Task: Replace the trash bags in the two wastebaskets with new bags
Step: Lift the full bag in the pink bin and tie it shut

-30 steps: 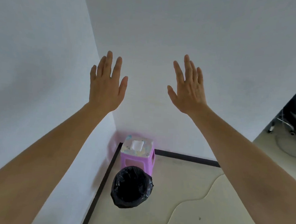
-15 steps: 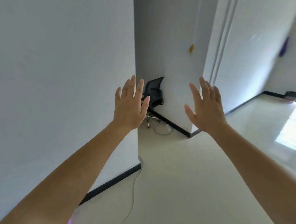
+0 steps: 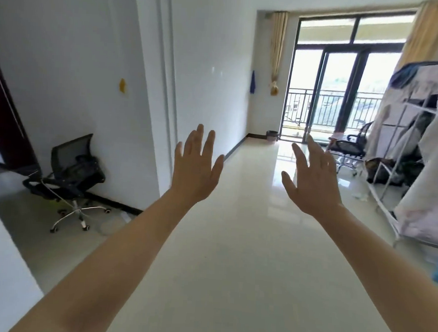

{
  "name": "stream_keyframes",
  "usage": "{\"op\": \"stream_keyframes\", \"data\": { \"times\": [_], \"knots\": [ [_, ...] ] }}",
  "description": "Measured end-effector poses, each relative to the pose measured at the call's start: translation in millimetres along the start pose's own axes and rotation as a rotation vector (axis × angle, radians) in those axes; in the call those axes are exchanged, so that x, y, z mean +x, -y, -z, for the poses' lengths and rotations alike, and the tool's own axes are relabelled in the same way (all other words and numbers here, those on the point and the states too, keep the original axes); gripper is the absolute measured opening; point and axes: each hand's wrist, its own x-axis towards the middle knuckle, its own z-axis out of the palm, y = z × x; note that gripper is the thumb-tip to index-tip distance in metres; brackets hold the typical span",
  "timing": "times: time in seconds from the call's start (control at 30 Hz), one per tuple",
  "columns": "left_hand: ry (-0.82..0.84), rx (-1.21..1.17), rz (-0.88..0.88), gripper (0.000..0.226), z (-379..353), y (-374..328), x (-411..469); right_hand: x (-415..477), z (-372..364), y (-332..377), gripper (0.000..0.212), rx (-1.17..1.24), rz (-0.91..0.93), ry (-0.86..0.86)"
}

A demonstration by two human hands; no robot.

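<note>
Both my arms reach forward at chest height with the backs of the hands toward me. My left hand point(image 3: 197, 165) has its fingers spread and holds nothing. My right hand point(image 3: 312, 178) is likewise spread and holds nothing. Far down the room, by the wall beside the balcony door, stands a small pink wastebasket with a dark bag point(image 3: 271, 136), well beyond both hands. No loose trash bag is in sight.
A black office chair point(image 3: 70, 172) leans by the left wall near a dark doorway. Another black chair point(image 3: 350, 145) stands at the right, next to a fabric-covered wardrobe rack point(image 3: 418, 152). Glossy floor tiles run to the glass balcony door point(image 3: 327, 95).
The view has swung right, away from the corner with the black-bagged wastebasket and pink stool, to the long room. Both hands stay raised and spread.
</note>
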Motion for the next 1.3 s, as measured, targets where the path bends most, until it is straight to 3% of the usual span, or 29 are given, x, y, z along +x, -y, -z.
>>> {"op": "stream_keyframes", "data": {
  "times": [0.13,0.47,0.63,0.97,1.13,1.3],
  "knots": [
    [-0.042,0.03,-0.153,0.058,-68.9,-1.2,71.3,50.6,-64.5,-44.9,0.066,-0.012,-0.038,-0.015],
    [-0.11,-0.065,-0.185,0.06,-258.1,70.8,283.7,207.6,-286.0,-112.1,0.066,-0.077,-0.023,0.026],
    [-0.096,-0.185,-0.119,0.06,-370.1,44.5,405.7,275.8,-358.0,-194.2,0.062,-0.133,-0.069,-0.034],
    [0.053,-0.15,-0.293,0.062,-650.5,-58.9,593.6,394.0,-584.3,-396.4,0.066,-0.078,-0.229,0.018],
    [0.031,-0.103,-0.287,0.063,-738.4,-41.8,705.8,510.2,-690.9,-458.7,0.065,-0.016,-0.253,0.07],
    [-0.011,-0.098,-0.182,0.062,-848.1,5.1,800.2,610.6,-825.3,-480.3,0.068,0.006,-0.14,0.087]
  ]
}}
